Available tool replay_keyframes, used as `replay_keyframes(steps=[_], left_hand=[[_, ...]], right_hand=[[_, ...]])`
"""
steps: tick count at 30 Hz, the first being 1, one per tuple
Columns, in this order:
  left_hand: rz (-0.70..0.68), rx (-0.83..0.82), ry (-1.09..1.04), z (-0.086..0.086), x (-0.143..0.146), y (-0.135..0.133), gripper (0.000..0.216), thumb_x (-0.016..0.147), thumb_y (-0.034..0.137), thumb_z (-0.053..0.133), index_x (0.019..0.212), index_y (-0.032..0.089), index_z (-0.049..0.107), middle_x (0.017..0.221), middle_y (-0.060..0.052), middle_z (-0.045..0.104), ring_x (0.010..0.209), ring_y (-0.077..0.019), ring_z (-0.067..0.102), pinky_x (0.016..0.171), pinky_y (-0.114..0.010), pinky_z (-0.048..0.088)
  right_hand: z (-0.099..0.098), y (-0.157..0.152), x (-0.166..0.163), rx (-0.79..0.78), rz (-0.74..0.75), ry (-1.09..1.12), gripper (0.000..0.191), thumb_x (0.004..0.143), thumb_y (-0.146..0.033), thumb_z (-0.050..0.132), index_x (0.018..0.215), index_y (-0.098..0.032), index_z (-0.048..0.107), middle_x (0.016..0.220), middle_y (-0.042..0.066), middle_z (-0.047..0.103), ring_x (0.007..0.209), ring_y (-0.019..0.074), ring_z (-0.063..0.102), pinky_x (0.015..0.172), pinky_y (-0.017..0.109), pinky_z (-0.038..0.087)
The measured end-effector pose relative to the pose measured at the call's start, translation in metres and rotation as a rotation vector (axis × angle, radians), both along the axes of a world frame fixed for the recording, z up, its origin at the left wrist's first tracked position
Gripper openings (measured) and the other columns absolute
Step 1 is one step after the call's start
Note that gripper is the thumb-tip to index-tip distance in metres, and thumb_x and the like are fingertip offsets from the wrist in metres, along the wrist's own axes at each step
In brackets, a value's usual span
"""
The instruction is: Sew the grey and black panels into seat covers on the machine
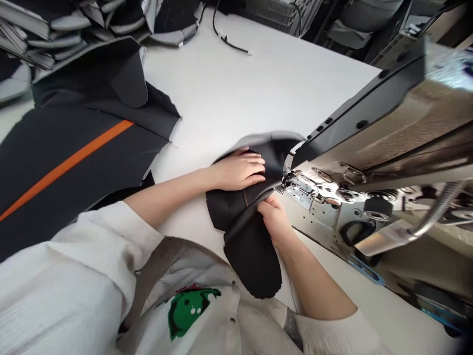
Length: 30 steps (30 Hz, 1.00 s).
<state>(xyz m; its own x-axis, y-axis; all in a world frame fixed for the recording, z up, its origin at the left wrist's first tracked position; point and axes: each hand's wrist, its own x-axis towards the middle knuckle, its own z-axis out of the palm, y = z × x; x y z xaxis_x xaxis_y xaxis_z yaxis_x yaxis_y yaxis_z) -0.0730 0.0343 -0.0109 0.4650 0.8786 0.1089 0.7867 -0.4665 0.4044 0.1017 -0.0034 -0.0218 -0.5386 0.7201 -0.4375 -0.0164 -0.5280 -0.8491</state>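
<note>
Beside the sewing machine (388, 133) on the worktop (240, 84), the left hand (242, 171) presses flat and open on the black fabric (254, 256) while the right hand (272, 217) pinches its fold; keeping it taut and even seems wise

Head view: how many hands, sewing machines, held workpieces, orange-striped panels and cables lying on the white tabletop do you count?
Hands: 2, left hand and right hand
Sewing machine: 1
Black workpiece: 1
Orange-striped panel: 1
Black cable: 1
Total: 6
</note>
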Motion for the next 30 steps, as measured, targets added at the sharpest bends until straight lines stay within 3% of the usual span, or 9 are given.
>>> replay_keyframes(steps=[4, 6, 8, 10, 12, 15, 20, 23, 30], left_hand=[[0.061, 0.150, -0.099, 0.010, -0.001, -0.008, 0.047, 0.094, 0.050, 0.035, 0.127, 0.022, 0.052, 0.146, -0.012, 0.037, 0.136, -0.0282, 0.030, 0.111, -0.050, 0.023], [0.027, 0.196, -0.086, 0.020, -0.001, -0.010, 0.048, 0.092, 0.057, 0.036, 0.121, 0.024, 0.056, 0.143, -0.010, 0.041, 0.136, -0.0305, 0.030, 0.111, -0.051, 0.021], [-0.021, 0.216, -0.046, 0.025, -0.001, -0.009, 0.048, 0.088, 0.062, 0.040, 0.102, 0.023, 0.064, 0.128, -0.010, 0.055, 0.128, -0.0313, 0.040, 0.111, -0.052, 0.020], [-0.025, 0.234, -0.017, 0.024, -0.002, -0.008, 0.048, 0.088, 0.062, 0.039, 0.081, 0.022, 0.065, 0.099, -0.008, 0.066, 0.107, -0.0276, 0.055, 0.108, -0.048, 0.026], [0.029, 0.265, -0.002, 0.023, -0.004, -0.008, 0.050, 0.089, 0.058, 0.036, 0.066, 0.022, 0.061, 0.072, -0.006, 0.064, 0.083, -0.0227, 0.059, 0.099, -0.044, 0.035], [0.123, 0.318, 0.004, 0.022, -0.007, -0.011, 0.050, 0.091, 0.050, 0.032, 0.056, 0.021, 0.055, 0.056, -0.005, 0.056, 0.063, -0.0190, 0.056, 0.075, -0.039, 0.041], [0.224, 0.333, -0.012, 0.016, -0.001, -0.017, 0.051, 0.092, 0.043, 0.029, 0.053, 0.020, 0.053, 0.053, -0.005, 0.054, 0.055, -0.0171, 0.053, 0.054, -0.032, 0.032], [0.296, 0.305, -0.066, 0.009, 0.005, -0.019, 0.052, 0.094, 0.041, 0.027, 0.055, 0.019, 0.055, 0.053, -0.005, 0.054, 0.056, -0.0167, 0.055, 0.051, -0.030, 0.029], [0.321, 0.266, -0.147, 0.007, 0.010, -0.020, 0.051, 0.095, 0.038, 0.028, 0.058, 0.019, 0.058, 0.053, -0.004, 0.056, 0.058, -0.0158, 0.057, 0.050, -0.029, 0.027]], right_hand=[[0.002, 0.002, -0.001, 0.005, 0.141, -0.037, 0.020, 0.061, -0.020, 0.051, 0.076, -0.024, 0.064, 0.066, -0.002, 0.064, 0.077, 0.0237, 0.063, 0.068, 0.036, 0.052], [0.001, 0.002, -0.001, 0.048, 0.203, -0.070, 0.018, 0.061, -0.019, 0.050, 0.074, -0.023, 0.063, 0.064, -0.002, 0.063, 0.073, 0.0223, 0.062, 0.066, 0.035, 0.051], [-0.001, 0.002, 0.000, 0.116, 0.218, -0.114, 0.014, 0.061, -0.018, 0.049, 0.069, -0.023, 0.060, 0.063, -0.002, 0.061, 0.069, 0.0208, 0.060, 0.063, 0.033, 0.050], [-0.003, 0.000, 0.001, 0.161, 0.170, -0.138, 0.009, 0.061, -0.019, 0.048, 0.065, -0.023, 0.055, 0.060, -0.003, 0.059, 0.066, 0.0194, 0.058, 0.059, 0.031, 0.049], [-0.003, -0.001, 0.002, 0.184, 0.074, -0.133, 0.004, 0.064, -0.023, 0.049, 0.062, -0.023, 0.052, 0.059, -0.003, 0.057, 0.064, 0.0188, 0.057, 0.056, 0.030, 0.048], [0.000, -0.002, 0.002, 0.204, -0.081, -0.074, 0.017, 0.074, -0.037, 0.051, 0.064, -0.023, 0.055, 0.062, -0.001, 0.059, 0.069, 0.0206, 0.059, 0.061, 0.033, 0.051], [0.004, -0.007, -0.004, 0.102, -0.195, -0.028, 0.034, 0.079, -0.054, 0.057, 0.084, -0.021, 0.064, 0.076, 0.004, 0.068, 0.090, 0.0275, 0.064, 0.075, 0.040, 0.054], [0.000, -0.013, -0.006, 0.116, -0.255, 0.000, 0.043, 0.083, -0.056, 0.047, 0.102, -0.020, 0.062, 0.091, 0.006, 0.070, 0.095, 0.0282, 0.064, 0.078, 0.042, 0.054], [-0.004, -0.012, -0.002, 0.235, -0.120, -0.056, 0.061, 0.089, -0.059, 0.023, 0.105, -0.017, 0.065, 0.086, 0.009, 0.070, 0.102, 0.0289, 0.063, 0.085, 0.046, 0.052]])
